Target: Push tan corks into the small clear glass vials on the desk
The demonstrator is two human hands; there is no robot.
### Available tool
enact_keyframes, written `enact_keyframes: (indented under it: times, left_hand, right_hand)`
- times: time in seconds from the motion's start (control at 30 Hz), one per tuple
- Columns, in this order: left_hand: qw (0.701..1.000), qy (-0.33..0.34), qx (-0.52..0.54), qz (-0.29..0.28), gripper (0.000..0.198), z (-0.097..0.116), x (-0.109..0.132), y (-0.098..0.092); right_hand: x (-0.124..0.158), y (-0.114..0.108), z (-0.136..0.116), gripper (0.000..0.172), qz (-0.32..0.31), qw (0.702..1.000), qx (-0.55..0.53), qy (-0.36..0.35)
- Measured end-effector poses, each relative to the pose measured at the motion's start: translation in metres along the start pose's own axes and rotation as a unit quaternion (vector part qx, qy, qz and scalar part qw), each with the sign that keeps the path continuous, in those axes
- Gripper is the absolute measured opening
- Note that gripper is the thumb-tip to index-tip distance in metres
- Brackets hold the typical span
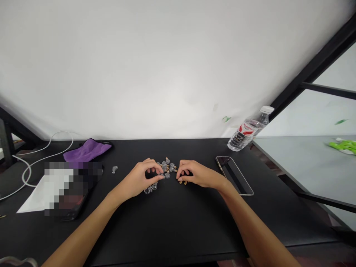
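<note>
A small heap of tiny clear glass vials with cork stoppers lies mid-table on the black tabletop. My left hand rests just left of the heap, its fingers curled and pinched around one small vial; more vials lie under its palm. My right hand sits on the right of the heap, fingers bent down over a few loose corks. What its fingertips hold is too small to make out. One stray vial lies apart to the left.
A phone lies face up right of my right hand. A water bottle leans at the back right. A purple cloth, white cable and white sheet occupy the left. A grey table adjoins on the right.
</note>
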State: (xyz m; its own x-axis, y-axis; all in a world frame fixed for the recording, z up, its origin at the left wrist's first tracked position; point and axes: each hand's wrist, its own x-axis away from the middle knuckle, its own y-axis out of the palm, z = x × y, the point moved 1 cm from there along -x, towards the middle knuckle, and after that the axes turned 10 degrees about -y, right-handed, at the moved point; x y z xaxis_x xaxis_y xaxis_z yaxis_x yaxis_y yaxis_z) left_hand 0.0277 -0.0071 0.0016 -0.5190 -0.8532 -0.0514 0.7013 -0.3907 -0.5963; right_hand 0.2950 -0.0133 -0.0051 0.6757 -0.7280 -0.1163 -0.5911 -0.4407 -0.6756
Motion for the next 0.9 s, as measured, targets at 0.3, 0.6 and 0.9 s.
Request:
enact_keyframes:
  times: [0.3, 0.6, 0.9]
  left_hand:
    - [0.973, -0.068, 0.218, -0.030, 0.016, 0.009, 0.001, 0.005]
    - [0.939, -0.112, 0.327, -0.006, 0.022, 0.009, 0.000, 0.008]
    - [0.932, -0.105, 0.346, -0.003, 0.023, 0.010, -0.001, 0.009]
  right_hand:
    - [-0.005, 0.002, -0.018, 0.024, 0.143, 0.975, -0.166, -0.029]
    - [-0.010, 0.010, -0.024, 0.024, 0.196, 0.943, -0.270, -0.019]
    - [-0.014, 0.019, -0.027, 0.023, 0.192, 0.939, -0.282, -0.035]
